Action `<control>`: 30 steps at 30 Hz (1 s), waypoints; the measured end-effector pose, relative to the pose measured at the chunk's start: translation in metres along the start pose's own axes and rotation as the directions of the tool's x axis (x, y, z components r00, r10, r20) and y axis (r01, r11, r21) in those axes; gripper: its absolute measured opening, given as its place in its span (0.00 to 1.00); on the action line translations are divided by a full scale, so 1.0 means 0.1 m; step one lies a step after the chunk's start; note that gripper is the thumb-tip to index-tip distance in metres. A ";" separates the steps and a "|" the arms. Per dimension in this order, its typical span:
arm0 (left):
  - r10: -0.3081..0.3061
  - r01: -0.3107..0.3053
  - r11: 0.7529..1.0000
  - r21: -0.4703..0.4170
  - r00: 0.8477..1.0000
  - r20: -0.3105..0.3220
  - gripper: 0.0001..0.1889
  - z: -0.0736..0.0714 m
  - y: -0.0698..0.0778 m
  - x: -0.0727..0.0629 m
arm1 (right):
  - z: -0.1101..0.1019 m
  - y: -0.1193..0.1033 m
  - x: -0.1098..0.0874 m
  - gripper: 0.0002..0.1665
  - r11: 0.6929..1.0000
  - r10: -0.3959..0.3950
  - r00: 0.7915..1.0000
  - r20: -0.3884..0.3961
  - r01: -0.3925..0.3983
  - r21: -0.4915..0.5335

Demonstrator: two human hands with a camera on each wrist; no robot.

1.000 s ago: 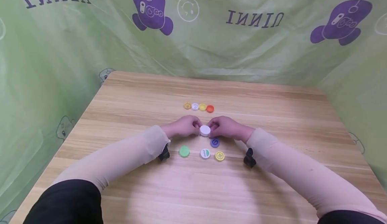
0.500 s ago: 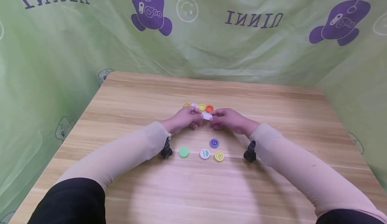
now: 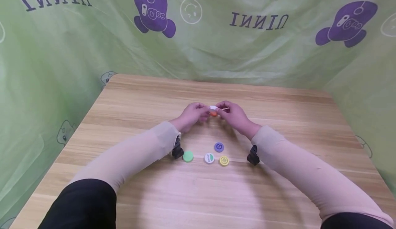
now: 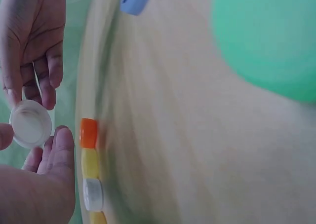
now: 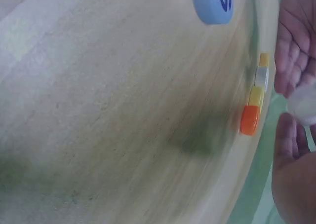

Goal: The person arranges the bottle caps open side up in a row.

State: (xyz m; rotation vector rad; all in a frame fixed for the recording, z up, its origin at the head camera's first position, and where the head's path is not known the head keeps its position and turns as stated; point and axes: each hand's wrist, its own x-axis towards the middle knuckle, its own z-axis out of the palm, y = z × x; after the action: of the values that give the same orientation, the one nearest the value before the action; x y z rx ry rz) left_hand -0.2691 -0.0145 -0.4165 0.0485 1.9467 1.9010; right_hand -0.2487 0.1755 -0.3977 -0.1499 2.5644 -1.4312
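Observation:
A white bottle cap (image 3: 213,107) is held up between my two hands, over the far row of caps. Its hollow underside shows in the left wrist view, where the left hand (image 4: 47,184) pinches one edge with thumb and fingers. Fingertips of the right hand (image 3: 234,117) grip the opposite edge. Just below the held cap in the head view is an orange cap (image 3: 213,113). Beside it, a yellow cap (image 4: 90,163), another white cap (image 4: 93,194) and an amber cap (image 4: 97,217) continue the row, hidden behind the left hand (image 3: 195,115) in the head view.
Nearer on the wooden table (image 3: 198,191) lie a blue-purple cap (image 3: 219,147), a green cap (image 3: 188,156), a white-and-green printed cap (image 3: 209,158) and a yellow cap (image 3: 224,160). A green printed curtain (image 3: 213,57) surrounds the table's back and sides.
Both hands have carried the white bottle cap away from the body, from beside the blue-purple cap to over the far row, tilting it on the way. The caps on the table stay put.

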 end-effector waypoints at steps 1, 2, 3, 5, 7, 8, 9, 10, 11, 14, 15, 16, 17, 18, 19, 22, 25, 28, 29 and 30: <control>0.007 -0.008 1.000 -0.009 1.000 -0.006 0.13 0.01 0.01 0.01 | 0.00 -0.01 0.00 0.18 1.000 -0.004 1.000 -0.018 0.004 -0.012; 0.014 -0.015 1.000 -0.024 1.000 -0.013 0.14 0.02 0.03 0.02 | 0.00 -0.02 0.01 0.17 1.000 -0.002 1.000 -0.031 0.002 -0.026; 0.023 -0.023 0.999 -0.037 1.000 -0.019 0.14 0.03 0.04 0.04 | 0.00 -0.02 0.01 0.17 1.000 0.000 0.999 -0.041 -0.001 -0.030; 0.031 -0.033 0.998 -0.046 0.999 -0.033 0.15 0.05 0.05 0.06 | 0.00 -0.03 0.03 0.17 1.000 0.013 0.998 -0.054 -0.014 -0.015; 0.036 -0.037 0.999 -0.039 0.998 -0.044 0.17 0.06 0.07 0.07 | -0.01 -0.03 0.05 0.17 0.999 0.039 0.997 -0.061 -0.037 0.029; 0.036 -0.038 0.998 -0.039 0.998 -0.048 0.17 0.06 0.08 0.08 | -0.01 -0.03 0.06 0.17 0.997 0.051 0.996 -0.067 -0.047 0.060; 0.037 -0.038 0.999 -0.038 0.998 -0.049 0.18 0.07 0.09 0.08 | -0.01 -0.02 0.07 0.17 0.993 0.066 0.995 -0.073 -0.059 0.099; 0.037 -0.039 0.999 -0.032 0.998 -0.051 0.18 0.08 0.10 0.08 | -0.01 -0.02 0.09 0.17 0.988 0.077 0.994 -0.080 -0.066 0.137; 0.038 -0.040 0.999 -0.033 0.998 -0.050 0.18 0.09 0.11 0.08 | -0.01 -0.01 0.10 0.17 0.982 0.085 0.992 -0.088 -0.069 0.175; 0.049 -0.050 0.998 -0.029 0.998 -0.042 0.19 0.12 0.14 0.10 | -0.02 0.01 0.12 0.17 0.964 0.093 0.989 -0.112 -0.061 0.260; 0.052 -0.053 0.998 -0.027 0.998 -0.038 0.19 0.13 0.15 0.10 | -0.02 0.01 0.12 0.16 0.959 0.094 0.989 -0.118 -0.058 0.277; 0.057 -0.058 0.998 -0.024 0.998 -0.036 0.18 0.14 0.15 0.11 | -0.03 0.02 0.13 0.16 0.957 0.090 0.989 -0.121 -0.052 0.285; 0.062 -0.062 0.998 -0.024 0.998 -0.034 0.18 0.15 0.16 0.11 | -0.03 0.02 0.13 0.16 0.956 0.090 0.988 -0.122 -0.051 0.289; 0.067 -0.068 0.998 -0.020 0.997 -0.034 0.18 0.16 0.16 0.12 | -0.04 0.02 0.14 0.16 0.955 0.088 0.989 -0.122 -0.049 0.292; 0.072 -0.072 0.997 -0.017 0.997 -0.035 0.18 0.17 0.17 0.13 | -0.04 0.01 0.14 0.16 0.954 0.088 0.989 -0.121 -0.048 0.296; 0.077 -0.077 0.997 -0.021 0.996 -0.035 0.18 0.19 0.19 0.15 | -0.05 0.01 0.16 0.16 0.951 0.092 0.988 -0.120 -0.051 0.306; 0.062 -0.062 0.998 -0.018 0.998 -0.024 0.19 0.22 0.21 0.16 | -0.07 0.02 0.17 0.16 0.941 0.105 0.987 -0.118 -0.060 0.333; 0.040 -0.040 0.999 0.016 0.999 -0.010 0.20 0.25 0.24 0.17 | -0.08 0.03 0.17 0.16 0.934 0.127 0.985 -0.114 -0.080 0.349; 0.036 -0.035 0.999 0.034 0.999 -0.011 0.20 0.26 0.25 0.17 | -0.09 0.04 0.17 0.16 0.931 0.137 0.984 -0.112 -0.089 0.354; 0.031 -0.031 0.998 0.049 0.999 -0.013 0.20 0.26 0.26 0.17 | -0.09 0.05 0.18 0.16 0.927 0.148 0.983 -0.110 -0.099 0.362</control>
State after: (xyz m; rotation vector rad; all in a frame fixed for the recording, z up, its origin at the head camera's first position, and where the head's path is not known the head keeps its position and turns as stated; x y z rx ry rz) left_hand -0.2832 0.0176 -0.3955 0.0808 2.0120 1.8783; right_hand -0.2681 0.1824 -0.3993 0.1677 2.3111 -1.8787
